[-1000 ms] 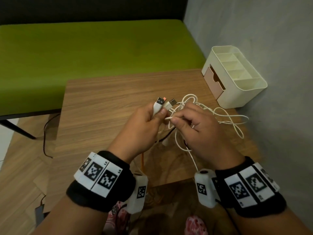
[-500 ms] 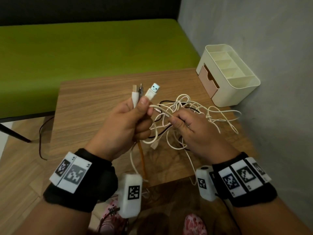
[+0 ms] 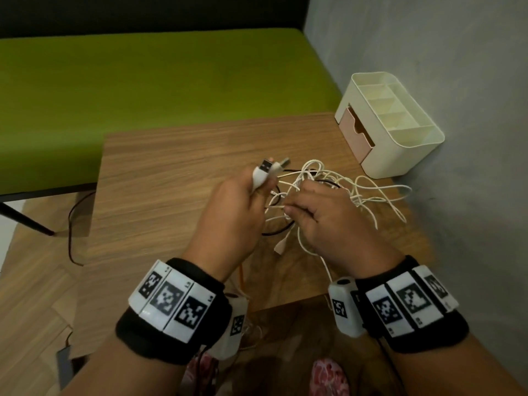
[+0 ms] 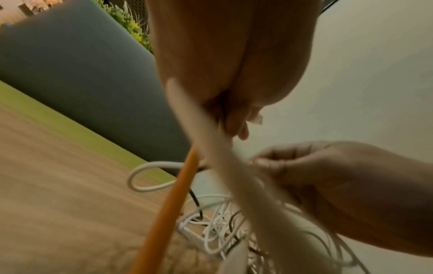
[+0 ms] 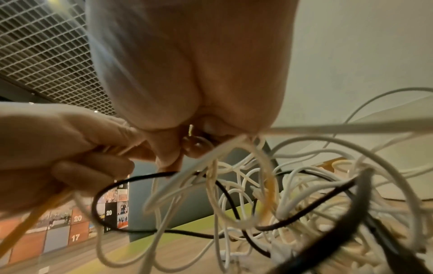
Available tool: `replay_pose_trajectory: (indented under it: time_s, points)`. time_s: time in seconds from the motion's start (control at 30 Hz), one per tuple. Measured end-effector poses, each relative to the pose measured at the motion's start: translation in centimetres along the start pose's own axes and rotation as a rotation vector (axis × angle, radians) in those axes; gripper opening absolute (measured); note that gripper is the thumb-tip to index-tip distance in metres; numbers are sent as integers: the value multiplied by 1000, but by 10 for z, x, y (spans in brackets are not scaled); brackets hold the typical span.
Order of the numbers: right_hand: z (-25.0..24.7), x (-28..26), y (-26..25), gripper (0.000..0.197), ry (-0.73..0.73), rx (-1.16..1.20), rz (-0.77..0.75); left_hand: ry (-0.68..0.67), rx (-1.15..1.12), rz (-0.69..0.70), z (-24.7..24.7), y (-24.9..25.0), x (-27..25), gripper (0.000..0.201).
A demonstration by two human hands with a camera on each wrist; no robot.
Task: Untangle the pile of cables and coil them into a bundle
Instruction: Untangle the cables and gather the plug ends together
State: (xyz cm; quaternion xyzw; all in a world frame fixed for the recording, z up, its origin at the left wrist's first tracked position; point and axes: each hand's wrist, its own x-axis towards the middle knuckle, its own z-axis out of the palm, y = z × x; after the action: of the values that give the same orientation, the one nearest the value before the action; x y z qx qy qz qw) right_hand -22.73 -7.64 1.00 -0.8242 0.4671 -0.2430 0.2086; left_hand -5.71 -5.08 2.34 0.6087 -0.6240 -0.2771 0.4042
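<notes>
A tangle of white cables (image 3: 357,192) with a black one and an orange one (image 4: 168,213) lies on the wooden table (image 3: 171,172), partly lifted between my hands. My left hand (image 3: 234,212) grips several plug ends (image 3: 264,171), which stick up past its thumb. My right hand (image 3: 323,215), just right of it, pinches a white strand (image 3: 278,207) from the tangle between thumb and fingers. In the right wrist view the loops of the cable tangle (image 5: 281,194) hang below my curled fingers. A loose white plug (image 3: 281,245) dangles between the wrists.
A cream desk organiser (image 3: 391,124) with a pink drawer stands at the table's far right corner by the grey wall. A green bench (image 3: 143,81) runs behind the table. A dark cord (image 3: 71,224) hangs off the table's left side to the floor.
My left hand has dropped from its raised position back down toward the tangle, still holding the plug ends. The right hand stays in the tangle, pinching a strand.
</notes>
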Motion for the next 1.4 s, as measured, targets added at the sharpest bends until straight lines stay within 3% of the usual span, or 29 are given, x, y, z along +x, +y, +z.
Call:
replay_pose_trajectory:
  time_s: [0.1,0.23,0.37,0.43,0.5,0.6,0.73,0.8,0.9,1.0,1.1,1.2,1.33,1.4]
  points:
    - [-5,2,-6,18,126,74,-41,-178,1,-13,5,-1,0,15]
    - [-9,1,-10,14,169,129,8,-218,-16,-39,0,1,3,24]
    - [-8,0,-5,25,50,85,45,-285,-1013,-251,-17,10,8,24]
    - [-3,0,-5,26,30,48,27,-334,-1228,-254,-26,9,8,24]
    - [0,1,-5,23,57,99,15,-380,-1303,-282,-31,6,9,25]
    - [-5,1,-1,22,165,221,27,-317,-1169,-369,-36,0,12,26]
    - [-16,-2,-3,20,228,220,1,-27,-917,-440,-27,-5,14,27]
    - [-17,-2,-4,18,225,182,-43,154,-737,-389,-27,-11,17,32]
    - [-15,-1,-1,17,182,97,-75,299,-272,-153,-30,-22,15,30]
    - [-6,-1,1,21,147,30,-77,230,-143,30,-16,-11,8,21]
    - [-1,1,0,21,157,27,-116,-29,-231,15,1,-1,4,19]
    - [0,1,-1,24,110,37,-149,-191,-106,44,3,-4,2,24]
    - [-5,0,-1,29,75,-9,-111,-214,79,-28,-8,-12,8,31]
    - [-5,-1,-1,19,69,-25,-85,-212,-152,-113,-13,-14,11,32]
